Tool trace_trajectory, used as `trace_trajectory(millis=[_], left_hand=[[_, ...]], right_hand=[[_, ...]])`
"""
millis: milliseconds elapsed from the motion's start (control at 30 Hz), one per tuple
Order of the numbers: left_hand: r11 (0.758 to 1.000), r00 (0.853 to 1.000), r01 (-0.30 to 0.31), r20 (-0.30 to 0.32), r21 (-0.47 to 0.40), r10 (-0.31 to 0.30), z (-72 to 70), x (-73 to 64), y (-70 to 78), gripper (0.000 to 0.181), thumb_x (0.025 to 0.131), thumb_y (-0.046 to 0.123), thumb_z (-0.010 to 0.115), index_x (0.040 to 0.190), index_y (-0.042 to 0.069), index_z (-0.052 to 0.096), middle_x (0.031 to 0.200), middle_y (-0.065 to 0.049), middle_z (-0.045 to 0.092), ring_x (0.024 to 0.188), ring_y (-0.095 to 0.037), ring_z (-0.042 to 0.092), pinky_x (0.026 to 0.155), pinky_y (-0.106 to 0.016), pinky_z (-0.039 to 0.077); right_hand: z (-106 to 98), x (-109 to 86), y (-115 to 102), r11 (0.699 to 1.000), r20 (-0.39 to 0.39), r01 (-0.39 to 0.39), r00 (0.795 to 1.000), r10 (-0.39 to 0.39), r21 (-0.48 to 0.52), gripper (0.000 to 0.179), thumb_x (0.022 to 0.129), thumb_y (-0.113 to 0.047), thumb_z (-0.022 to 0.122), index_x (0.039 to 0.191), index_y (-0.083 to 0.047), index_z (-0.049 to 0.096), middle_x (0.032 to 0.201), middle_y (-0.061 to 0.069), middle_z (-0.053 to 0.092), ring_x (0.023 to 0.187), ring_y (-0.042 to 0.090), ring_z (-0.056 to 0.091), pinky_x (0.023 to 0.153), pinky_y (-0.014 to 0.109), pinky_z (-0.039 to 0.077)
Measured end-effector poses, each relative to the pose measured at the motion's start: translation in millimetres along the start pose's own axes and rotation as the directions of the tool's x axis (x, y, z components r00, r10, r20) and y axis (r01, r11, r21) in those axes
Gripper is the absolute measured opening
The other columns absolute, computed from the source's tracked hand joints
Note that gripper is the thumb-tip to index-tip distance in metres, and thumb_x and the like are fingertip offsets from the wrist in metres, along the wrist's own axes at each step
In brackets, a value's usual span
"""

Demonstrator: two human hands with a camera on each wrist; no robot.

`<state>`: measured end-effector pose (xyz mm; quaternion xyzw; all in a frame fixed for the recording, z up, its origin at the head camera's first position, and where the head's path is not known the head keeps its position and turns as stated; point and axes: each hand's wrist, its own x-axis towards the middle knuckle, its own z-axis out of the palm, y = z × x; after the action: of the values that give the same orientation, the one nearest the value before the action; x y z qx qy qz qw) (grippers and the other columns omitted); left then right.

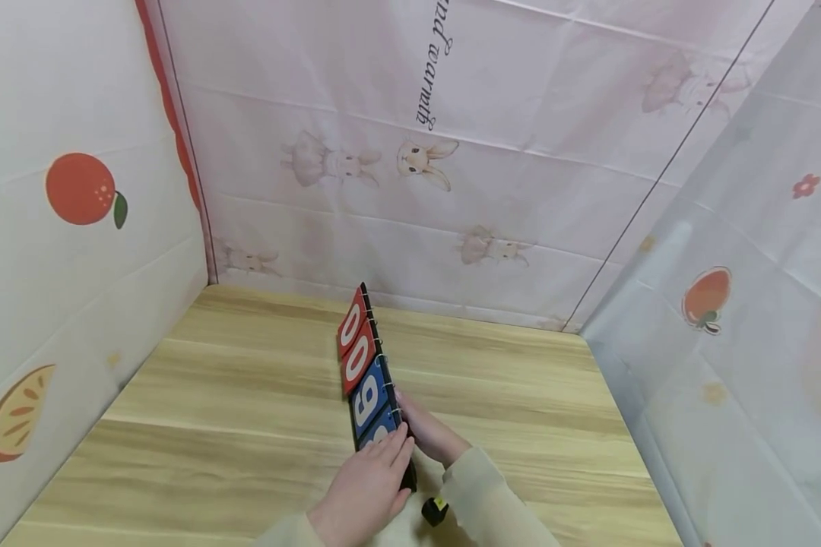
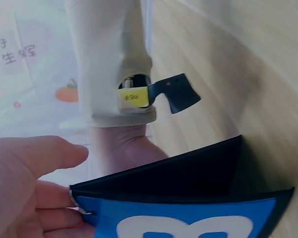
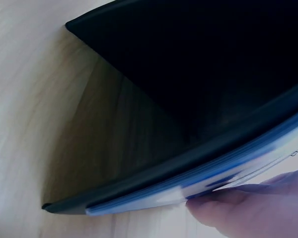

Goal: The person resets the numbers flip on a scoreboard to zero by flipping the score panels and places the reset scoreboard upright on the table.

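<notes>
A tabletop flip scoreboard (image 1: 367,387) stands like a tent on the table, with red 0 cards and blue number cards hung on rings along its top edge. My left hand (image 1: 369,486) lies over the near blue cards at the ringed edge, fingers nearly straight. In the left wrist view, the left hand (image 2: 35,183) touches the ringed corner of a blue card (image 2: 184,218), thumb apart. My right hand (image 1: 427,429) holds the board from its black back side, a fingertip at the top edge; its other fingers are hidden. In the right wrist view, a fingertip touches the blue cards (image 3: 154,196).
The wooden table (image 1: 246,380) extends around the scoreboard. Printed curtains stand along its back, left and right sides. A black wrist device (image 1: 435,510) with a yellow tag sits at the right sleeve (image 1: 489,494), near the board's near end.
</notes>
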<state>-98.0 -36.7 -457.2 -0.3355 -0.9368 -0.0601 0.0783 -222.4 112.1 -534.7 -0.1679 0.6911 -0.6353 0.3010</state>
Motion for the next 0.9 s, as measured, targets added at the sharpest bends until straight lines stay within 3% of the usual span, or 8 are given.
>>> trace_trajectory(millis=[167, 333, 433, 500, 600, 700, 800, 900], left_hand=[[0.999, 0.997, 0.016, 0.076, 0.028, -0.018, -6.8, -0.1, 0.7, 0.061, 0.087, 0.043, 0.06, 0.132, 0.003, 0.052, 0.138, -0.014, 0.046, 0.124, -0.023, 0.046, 0.094, -0.042, 0.042], [0.999, 0.986, 0.044, 0.158, 0.02, -0.046, -9.2, 1.3, 2.2, 0.064, 0.088, 0.047, 0.057, 0.136, 0.005, 0.049, 0.142, -0.012, 0.042, 0.128, -0.023, 0.041, 0.097, -0.043, 0.039], [0.998, 0.976, 0.058, 0.211, 0.003, -0.058, -9.5, 3.1, 3.1, 0.064, 0.089, 0.049, 0.055, 0.137, 0.008, 0.047, 0.144, -0.01, 0.04, 0.13, -0.022, 0.039, 0.098, -0.043, 0.038], [0.998, 0.97, 0.07, 0.235, -0.01, -0.066, -9.7, 4.1, 3.7, 0.064, 0.089, 0.049, 0.054, 0.138, 0.009, 0.046, 0.144, -0.009, 0.039, 0.13, -0.021, 0.038, 0.098, -0.042, 0.038], [0.997, 0.973, 0.075, 0.217, -0.003, -0.072, -9.3, 3.5, 5.3, 0.064, 0.089, 0.049, 0.055, 0.137, 0.008, 0.047, 0.143, -0.009, 0.041, 0.129, -0.021, 0.04, 0.097, -0.04, 0.039], [0.997, 0.982, 0.074, 0.176, 0.017, -0.075, -8.7, 2.3, 6.3, 0.063, 0.088, 0.048, 0.057, 0.135, 0.006, 0.049, 0.141, -0.01, 0.043, 0.127, -0.021, 0.042, 0.096, -0.039, 0.04], [0.997, 0.986, 0.071, 0.148, 0.031, -0.075, -8.3, 1.3, 6.7, 0.063, 0.088, 0.047, 0.057, 0.134, 0.005, 0.05, 0.141, -0.011, 0.043, 0.126, -0.022, 0.044, 0.096, -0.039, 0.041], [0.997, 0.988, 0.069, 0.134, 0.022, -0.072, -8.0, 0.1, 6.8, 0.063, 0.087, 0.047, 0.058, 0.133, 0.004, 0.051, 0.14, -0.013, 0.044, 0.125, -0.023, 0.045, 0.095, -0.039, 0.042]], right_hand=[[0.8, -1.4, -3.6, 1.0, -0.016, -0.012, 1.0, 0.012, -0.014, 0.057, 0.1, -0.049, 0.019, 0.149, -0.019, 0.021, 0.134, 0.012, 0.047, 0.113, 0.025, 0.052, 0.097, 0.041, 0.038], [2.0, -4.0, -4.9, 0.997, -0.238, -0.083, 0.968, 0.083, 0.009, 0.078, 0.096, -0.053, 0.038, 0.149, -0.003, 0.009, 0.142, 0.024, 0.033, 0.124, 0.034, 0.041, 0.103, 0.051, 0.029], [1.9, -5.6, -4.8, 0.989, -0.352, -0.033, 0.932, 0.083, 0.146, 0.086, 0.093, -0.047, 0.049, 0.147, 0.002, 0.005, 0.143, 0.03, 0.026, 0.127, 0.042, 0.034, 0.102, 0.054, 0.028], [0.8, -6.8, -5.5, 0.95, -0.38, 0.045, 0.921, 0.08, 0.309, 0.08, 0.094, -0.038, 0.053, 0.146, 0.001, 0.008, 0.141, 0.031, 0.028, 0.127, 0.044, 0.035, 0.101, 0.053, 0.03], [-0.9, -8.6, -9.8, 0.839, -0.421, 0.152, 0.902, 0.098, 0.522, 0.072, 0.094, -0.023, 0.056, 0.146, -0.001, 0.011, 0.133, 0.026, 0.036, 0.118, 0.036, 0.048, 0.099, 0.044, 0.037], [-1.4, -9.2, -17.3, 0.76, -0.482, 0.258, 0.872, 0.082, 0.597, 0.073, 0.094, -0.008, 0.055, 0.147, -0.002, 0.006, 0.123, 0.017, 0.041, 0.097, 0.017, 0.06, 0.09, 0.027, 0.044], [-0.2, -10.0, -25.2, 0.751, -0.539, 0.324, 0.841, 0.05, 0.575, 0.079, 0.093, 0.0, 0.052, 0.149, -0.005, -0.004, 0.131, 0.022, 0.036, 0.092, 0.011, 0.059, 0.087, 0.022, 0.045], [3.6, -11.6, -30.7, 0.773, -0.593, 0.341, 0.803, 0.056, 0.535, 0.087, 0.091, 0.001, 0.054, 0.148, -0.009, -0.011, 0.145, 0.031, 0.013, 0.111, 0.025, 0.053, 0.094, 0.027, 0.042]])
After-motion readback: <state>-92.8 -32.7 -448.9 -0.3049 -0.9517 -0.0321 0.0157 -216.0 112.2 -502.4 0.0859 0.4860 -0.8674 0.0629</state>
